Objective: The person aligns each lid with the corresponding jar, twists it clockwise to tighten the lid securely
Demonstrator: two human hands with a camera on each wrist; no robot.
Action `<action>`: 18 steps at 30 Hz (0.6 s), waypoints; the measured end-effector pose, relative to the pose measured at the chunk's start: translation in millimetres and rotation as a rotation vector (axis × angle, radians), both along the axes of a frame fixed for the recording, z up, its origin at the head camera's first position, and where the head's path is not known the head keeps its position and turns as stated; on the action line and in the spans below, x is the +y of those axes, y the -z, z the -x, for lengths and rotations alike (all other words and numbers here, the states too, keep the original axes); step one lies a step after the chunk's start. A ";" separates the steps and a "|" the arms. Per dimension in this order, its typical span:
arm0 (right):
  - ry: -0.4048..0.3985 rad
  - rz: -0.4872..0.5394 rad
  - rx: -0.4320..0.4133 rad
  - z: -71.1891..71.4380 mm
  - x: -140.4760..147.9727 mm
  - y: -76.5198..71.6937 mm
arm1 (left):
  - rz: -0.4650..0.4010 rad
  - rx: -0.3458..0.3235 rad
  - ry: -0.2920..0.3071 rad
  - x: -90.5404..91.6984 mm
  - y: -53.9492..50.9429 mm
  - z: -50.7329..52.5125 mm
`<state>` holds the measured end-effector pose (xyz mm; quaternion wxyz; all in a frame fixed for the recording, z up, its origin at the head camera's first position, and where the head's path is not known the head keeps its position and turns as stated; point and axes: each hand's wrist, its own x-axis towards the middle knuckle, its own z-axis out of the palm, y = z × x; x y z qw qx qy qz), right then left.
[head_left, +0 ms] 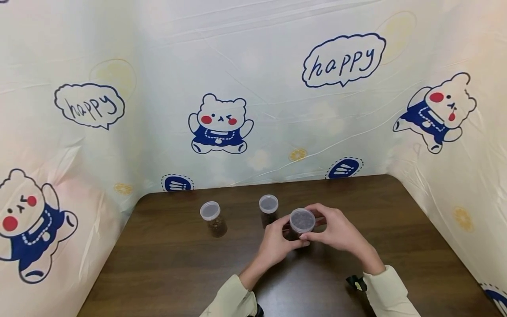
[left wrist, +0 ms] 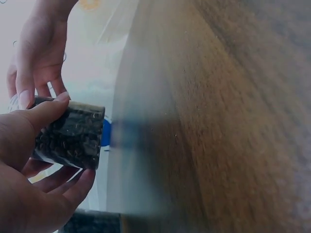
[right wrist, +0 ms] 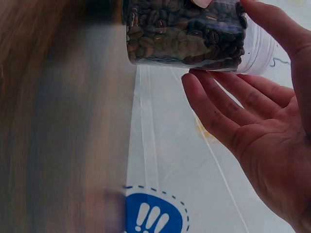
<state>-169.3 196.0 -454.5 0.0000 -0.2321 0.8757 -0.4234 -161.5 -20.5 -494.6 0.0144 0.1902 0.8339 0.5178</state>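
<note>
A clear jar of dark coffee beans (right wrist: pixel 184 36) with a translucent lid (head_left: pixel 303 220) is between both hands, right of the table's middle. My left hand (head_left: pixel 274 243) grips the jar's body from the left, thumb on the near side and fingers beneath it in the left wrist view. From the right, my right hand (head_left: pixel 340 230) holds the upper part by the lid, thumb on one side and fingertips on the other. The left wrist view shows a narrow gap between the jar's base and the tabletop.
Two similar lidded jars stand on the brown wooden table (head_left: pixel 166 264): one jar (head_left: pixel 269 213) just behind my left hand, another jar (head_left: pixel 215 224) farther left. A printed curtain (head_left: pixel 277 110) with bears and lettering hangs behind and along both sides.
</note>
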 end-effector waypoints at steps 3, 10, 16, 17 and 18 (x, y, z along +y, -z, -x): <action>0.019 -0.001 -0.001 2.8 5.7 2.1 | 0.006 0.013 0.018 7.1 1.1 4.5; 0.054 0.006 -0.027 8.3 20.9 9.1 | 0.053 0.003 0.015 22.6 9.1 15.6; 0.081 0.002 -0.046 14.5 34.6 14.2 | 0.092 -0.012 0.013 34.1 14.1 24.7; 0.085 0.004 -0.043 16.0 36.4 14.8 | 0.096 -0.013 0.014 35.9 13.8 26.3; 0.089 0.010 -0.041 17.4 37.9 15.2 | 0.100 -0.012 0.014 37.7 13.7 28.1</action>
